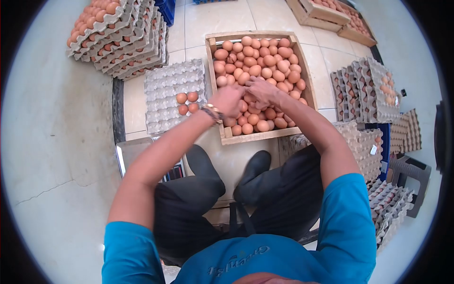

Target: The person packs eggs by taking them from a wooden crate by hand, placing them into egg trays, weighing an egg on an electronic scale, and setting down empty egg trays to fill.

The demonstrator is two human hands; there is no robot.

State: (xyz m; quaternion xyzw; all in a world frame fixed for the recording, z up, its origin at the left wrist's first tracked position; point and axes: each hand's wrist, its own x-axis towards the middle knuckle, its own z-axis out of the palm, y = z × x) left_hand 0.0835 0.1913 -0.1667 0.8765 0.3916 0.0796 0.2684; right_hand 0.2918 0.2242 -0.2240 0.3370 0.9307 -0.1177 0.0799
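A wooden crate [309, 78] full of brown eggs [269, 60] lies in front of me. Both hands are in among the eggs near its middle, their fingertips close together. My left hand [229, 100], with a bracelet [213, 112] at the wrist, is closed; what its fingers hold is hidden. My right hand [263, 92] curls over the eggs, its fingers bent round one beneath the palm. Left of the crate lies a grey egg tray [161, 94]. Towards its right side sits a small block of several brown eggs [187, 103].
A tall stack of filled egg trays [127, 42] stands at the upper left. More filled trays [364, 90] are at the right, near a grey stool [411, 177]. By my left forearm is a metal-topped scale [135, 150]. Wooden crates [326, 16] with eggs stand at the upper right.
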